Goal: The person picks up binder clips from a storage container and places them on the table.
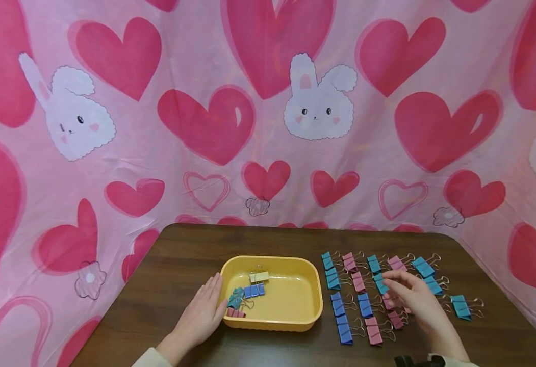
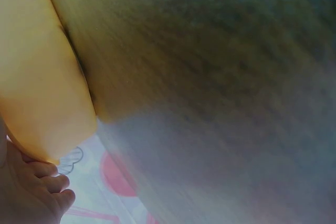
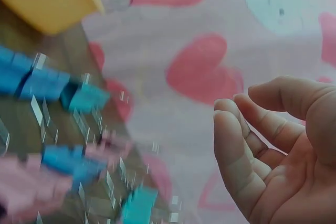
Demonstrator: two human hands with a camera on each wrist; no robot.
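Note:
A yellow tray (image 1: pixel 295 324) sits on the table in the head view, with several binder clips inside: a pale yellow one (image 1: pixel 259 277), a blue one (image 1: pixel 254 291), teal ones (image 1: pixel 236 297) and a pink one (image 1: pixel 236 313). My left hand (image 1: pixel 200 311) lies along the tray's left wall, fingers extended; the left wrist view has its fingertips by the yellow wall (image 2: pixel 47 93). Over the rows of binder clips to the right hovers my right hand (image 1: pixel 416 300). Its fingers bend loosely towards the thumb, and nothing is between them in the right wrist view. It hides some clips below.
Rows of teal, blue and pink binder clips lie right of the tray, among them a blue clip (image 1: pixel 344 330), a pink clip (image 1: pixel 374 331) and a lone teal clip (image 1: pixel 461 307) at the far right. Behind the dark wooden table (image 1: pixel 180 255) hangs a pink heart-patterned cloth (image 1: pixel 268 148).

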